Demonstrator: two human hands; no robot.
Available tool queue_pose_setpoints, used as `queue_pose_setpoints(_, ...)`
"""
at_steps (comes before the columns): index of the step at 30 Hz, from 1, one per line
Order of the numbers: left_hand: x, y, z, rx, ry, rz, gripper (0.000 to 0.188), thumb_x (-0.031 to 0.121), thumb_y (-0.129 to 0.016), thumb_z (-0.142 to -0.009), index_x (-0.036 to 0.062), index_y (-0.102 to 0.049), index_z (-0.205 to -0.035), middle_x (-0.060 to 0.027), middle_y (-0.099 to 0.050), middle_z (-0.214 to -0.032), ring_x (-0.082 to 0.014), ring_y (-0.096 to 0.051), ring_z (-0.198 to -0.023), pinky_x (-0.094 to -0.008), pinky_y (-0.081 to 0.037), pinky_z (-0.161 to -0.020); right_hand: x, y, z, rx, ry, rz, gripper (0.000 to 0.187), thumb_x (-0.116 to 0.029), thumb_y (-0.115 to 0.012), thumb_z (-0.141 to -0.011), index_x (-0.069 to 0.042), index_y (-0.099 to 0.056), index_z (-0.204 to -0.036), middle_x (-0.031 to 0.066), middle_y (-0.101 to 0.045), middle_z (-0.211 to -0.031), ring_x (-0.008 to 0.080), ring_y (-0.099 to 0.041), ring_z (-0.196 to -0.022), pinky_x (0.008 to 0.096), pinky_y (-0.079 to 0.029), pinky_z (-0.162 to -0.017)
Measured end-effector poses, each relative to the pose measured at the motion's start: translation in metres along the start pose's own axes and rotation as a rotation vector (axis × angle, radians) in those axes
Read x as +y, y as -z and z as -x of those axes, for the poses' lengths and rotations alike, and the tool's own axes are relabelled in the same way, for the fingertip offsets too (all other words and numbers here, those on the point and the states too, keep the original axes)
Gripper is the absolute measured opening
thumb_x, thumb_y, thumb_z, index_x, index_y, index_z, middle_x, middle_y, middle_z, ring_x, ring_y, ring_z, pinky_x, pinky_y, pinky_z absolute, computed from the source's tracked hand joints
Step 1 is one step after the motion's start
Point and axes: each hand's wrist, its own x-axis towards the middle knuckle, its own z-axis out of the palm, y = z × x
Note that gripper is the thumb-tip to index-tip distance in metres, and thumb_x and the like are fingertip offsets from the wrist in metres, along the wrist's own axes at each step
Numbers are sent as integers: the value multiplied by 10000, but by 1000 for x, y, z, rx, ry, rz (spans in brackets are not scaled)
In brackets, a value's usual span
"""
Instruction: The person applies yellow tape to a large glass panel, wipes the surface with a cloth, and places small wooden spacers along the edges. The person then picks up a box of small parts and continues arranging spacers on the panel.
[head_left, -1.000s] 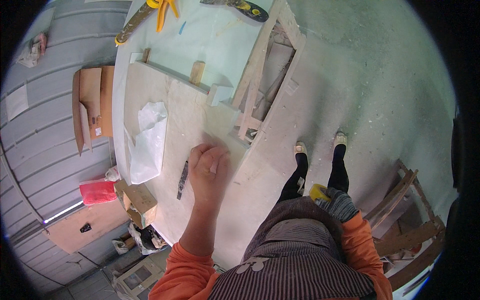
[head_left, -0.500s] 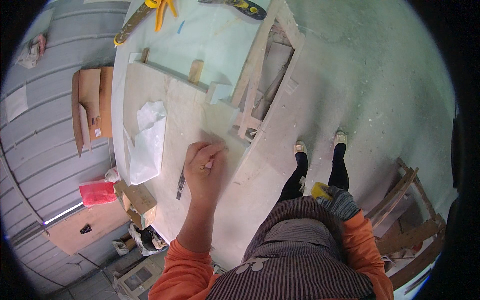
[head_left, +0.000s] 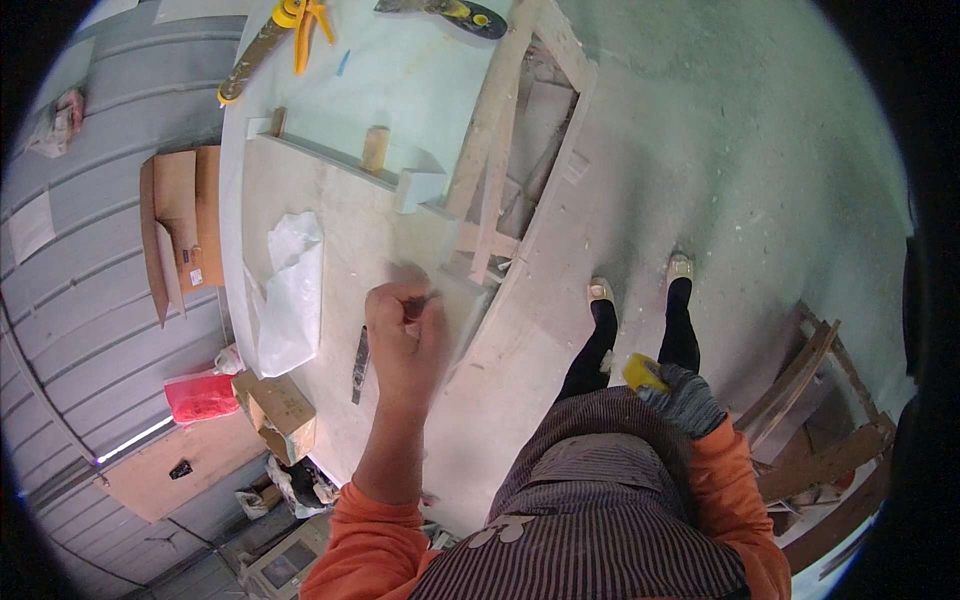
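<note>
My bare left hand (head_left: 402, 335) is over the pale slab (head_left: 340, 215), near its right edge. Its fingers are curled in with the thumb against them; what they hold, if anything, is hidden. Beside that wrist lies a narrow dark strip (head_left: 360, 368) with a worn surface. A crumpled white plastic sheet (head_left: 290, 300) rests to its left. Down by my right thigh, my right hand (head_left: 685, 402), in a grey knitted glove, grips a small yellow block-like object (head_left: 643, 372). The glove covers part of that object.
Farther off on the pale green panel lie a caulking gun (head_left: 262, 50) and a putty knife (head_left: 470, 14). A small white block (head_left: 418, 190) and a wooden block (head_left: 375, 149) stand at the slab's far edge. Cardboard boxes (head_left: 275, 412) sit left; wooden framing (head_left: 800, 400) stands right.
The fingers of my left hand have curled in tighter, and the hand has shifted slightly. My right hand still grips the yellow object, now tilted a little differently. The view has shifted slightly.
</note>
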Motion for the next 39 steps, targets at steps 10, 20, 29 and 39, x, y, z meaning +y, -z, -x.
queue_pose_setpoints(10, -8, -4, 0, 182, -6, -98, 287, 103, -635, -836, 12, -560, -1097, -185, -587, -1050, -342, -559, -968, -427, -460, -830, -235, 38, 2, 392, 1265, 536, 440, -230, -734, -735, -8, -596, -1089, 136, -613, -894, 331, -605, -765, 464, -454, -857)
queue_pose_setpoints(20, -17, 32, 90, -7, 83, -19, 154, 107, -716, -756, 24, -594, -712, -125, -614, -755, -325, -614, -780, -410, -494, -717, -365, -151, -80, 295, 1263, 1236, 326, -198, -588, -798, -45, -676, -1072, 155, -696, -990, 341, -630, -1020, 676, -288, -1019)
queue_pose_setpoints(29, -54, 43, 108, 88, 348, 526, 204, 166, -687, -824, 58, -648, -992, -113, -655, -949, -304, -617, -914, -404, -481, -863, -272, -145, -28, 35, 1418, 289, 162, -241, -649, -791, -112, -605, -879, 49, -589, -820, 256, -591, -820, 415, -451, -816)
queue_pose_setpoints(39, -5, -64, 97, -376, 1083, 1521, 192, 135, -536, -878, 4, -658, -947, -135, -631, -925, -247, -571, -884, -406, -435, -808, -87, -39, 28, -89, 456, 116, 218, -160, -549, -887, -50, -630, -1058, 130, -632, -1126, 274, -608, -1016, 374, -484, -884)
